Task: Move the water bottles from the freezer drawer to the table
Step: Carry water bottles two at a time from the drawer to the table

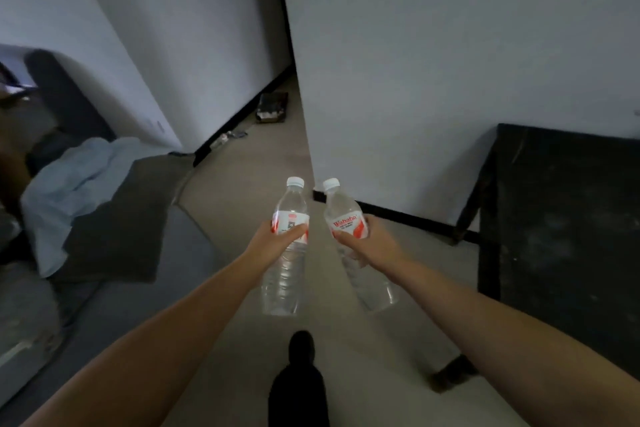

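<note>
Left hand: the left hand (pixel 273 241) is wrapped round the middle of a clear plastic water bottle with a white cap and a red-and-white label (pixel 287 253), fingers curled over the label, the bottle near upright.
Right hand: the right hand (pixel 369 246) grips a second clear plastic water bottle with a white cap and red lettering on its label (pixel 346 229), which leans with its cap toward the left bottle.
Bottles relative to the table: both are held in the air over the pale floor (pixel 242 184), left of the dark, scuffed flat-topped table (pixel 561 218); neither touches it.
Table: stands against the white wall (pixel 433 62), to the right of the right forearm; only part of its top shows.
Feet: a dark shoe (pixel 301 350) is on the floor below the bottles, left of the table.
Farther from the table: a grey sofa with a pale blue cloth lying on it (pixel 72 191).
Freezer drawer: not in view.
Progress: judging by this, two bottles are out of the drawer and on their way; setting them on the table is not yet done, and whether more bottles wait in the drawer cannot be told.
</note>
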